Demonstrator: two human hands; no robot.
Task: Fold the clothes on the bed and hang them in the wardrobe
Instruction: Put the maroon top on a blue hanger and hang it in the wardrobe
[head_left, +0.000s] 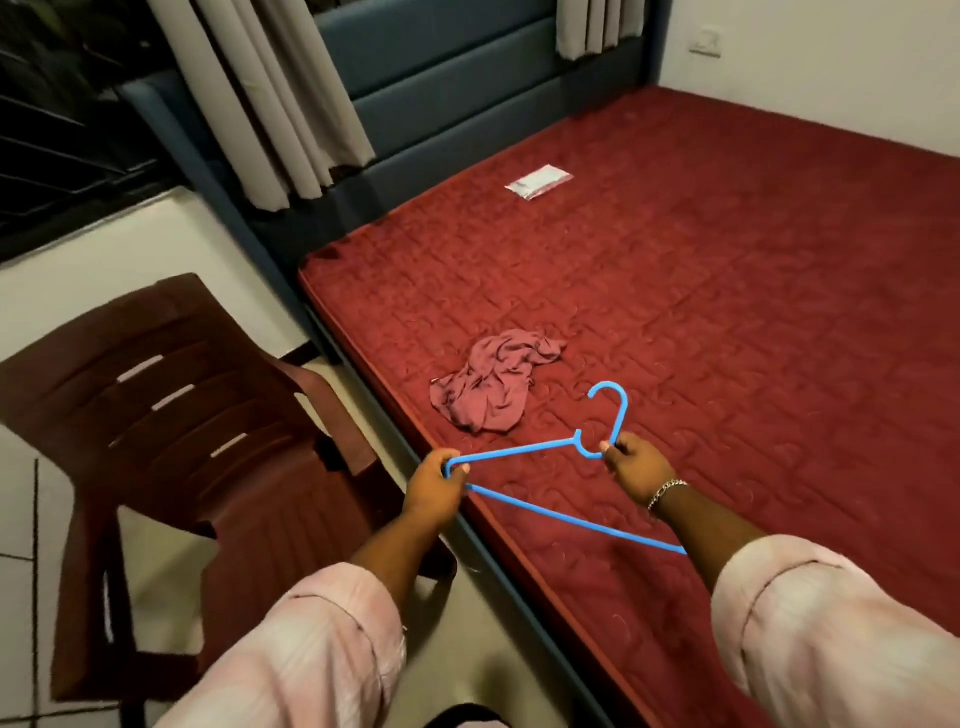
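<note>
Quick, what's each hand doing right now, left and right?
Left hand: closed around one end corner of the blue hanger.
Right hand: gripping the same hanger at the base of its hook.

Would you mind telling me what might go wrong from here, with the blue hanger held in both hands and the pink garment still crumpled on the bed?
1. Both hands are occupied: the left hand grips one end of the blue hanger, the right hand its neck, so neither is free for the garment.
2. The garment lies crumpled near the mattress edge; a careless pull might drag it to the floor.
3. The brown chair stands close on the left and may obstruct movement.
</note>
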